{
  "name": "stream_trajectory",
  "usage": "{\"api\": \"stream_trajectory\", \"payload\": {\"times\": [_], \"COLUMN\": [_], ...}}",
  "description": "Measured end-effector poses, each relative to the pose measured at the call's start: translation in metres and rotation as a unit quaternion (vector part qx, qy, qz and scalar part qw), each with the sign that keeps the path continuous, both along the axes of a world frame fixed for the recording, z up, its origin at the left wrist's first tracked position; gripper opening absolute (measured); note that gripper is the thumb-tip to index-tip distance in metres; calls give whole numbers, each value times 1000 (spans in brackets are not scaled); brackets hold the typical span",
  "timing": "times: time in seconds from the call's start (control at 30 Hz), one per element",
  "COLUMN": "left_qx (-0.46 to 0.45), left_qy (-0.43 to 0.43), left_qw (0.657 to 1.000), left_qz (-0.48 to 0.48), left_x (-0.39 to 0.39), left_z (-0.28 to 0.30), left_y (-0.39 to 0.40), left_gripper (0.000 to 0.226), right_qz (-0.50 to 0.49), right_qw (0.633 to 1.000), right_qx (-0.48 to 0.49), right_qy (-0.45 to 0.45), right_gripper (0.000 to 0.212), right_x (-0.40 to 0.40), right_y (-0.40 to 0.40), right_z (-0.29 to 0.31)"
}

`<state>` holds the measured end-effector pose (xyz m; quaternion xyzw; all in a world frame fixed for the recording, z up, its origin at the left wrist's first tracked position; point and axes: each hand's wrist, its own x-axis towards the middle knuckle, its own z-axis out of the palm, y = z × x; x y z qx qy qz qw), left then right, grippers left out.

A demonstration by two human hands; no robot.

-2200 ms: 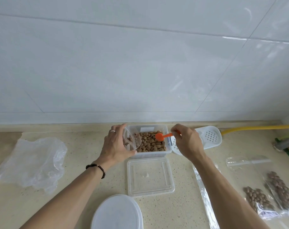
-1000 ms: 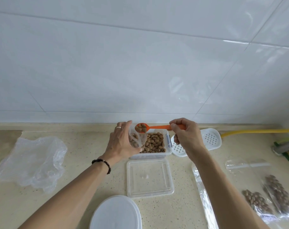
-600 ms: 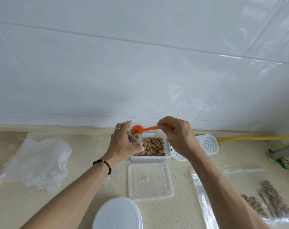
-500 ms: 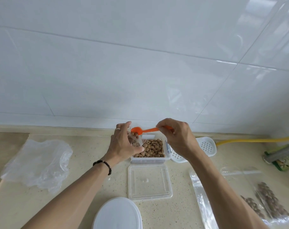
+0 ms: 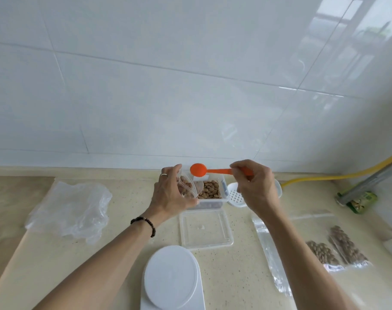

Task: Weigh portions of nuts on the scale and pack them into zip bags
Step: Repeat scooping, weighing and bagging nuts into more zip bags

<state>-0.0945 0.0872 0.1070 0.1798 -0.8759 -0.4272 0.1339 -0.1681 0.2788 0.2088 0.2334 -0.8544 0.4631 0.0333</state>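
Note:
My left hand (image 5: 169,194) grips a small clear zip bag (image 5: 187,185) with nuts inside, its mouth held wide beside the clear tub of nuts (image 5: 211,190). My right hand (image 5: 255,184) pinches the handle of an orange spoon (image 5: 198,170), whose bowl is turned over above the bag's mouth. The white scale (image 5: 171,279) stands at the near edge with nothing on its round plate. Two filled zip bags (image 5: 337,248) lie flat at the right.
The tub's clear lid (image 5: 205,229) lies between tub and scale. A crumpled plastic sheet (image 5: 70,209) is at the left, a white perforated scoop (image 5: 236,195) right of the tub, a strip of clear bags (image 5: 271,251) under my right forearm, a yellow hose (image 5: 338,174) at the back.
The spoon rose loaded from the tub to the bag's mouth, then turned over; nuts now lie in the bag. The camera view has tilted upward.

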Motion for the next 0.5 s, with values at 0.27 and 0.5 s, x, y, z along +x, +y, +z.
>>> {"api": "stream_trajectory", "payload": {"times": [0.27, 0.5], "left_qx": [6, -7], "left_qy": [-13, -21], "left_qw": [998, 994], "left_qz": [-56, -108], "left_x": [31, 43], "left_z": [-13, -26], "left_y": [68, 127], "left_gripper": [108, 107], "right_qz": [-224, -316], "right_qw": [882, 791], "right_qx": [-291, -326], "right_qy": [-295, -409], "right_gripper": [8, 13], "right_x": [40, 79], "right_y": [84, 144], "right_z": [-48, -128]}}
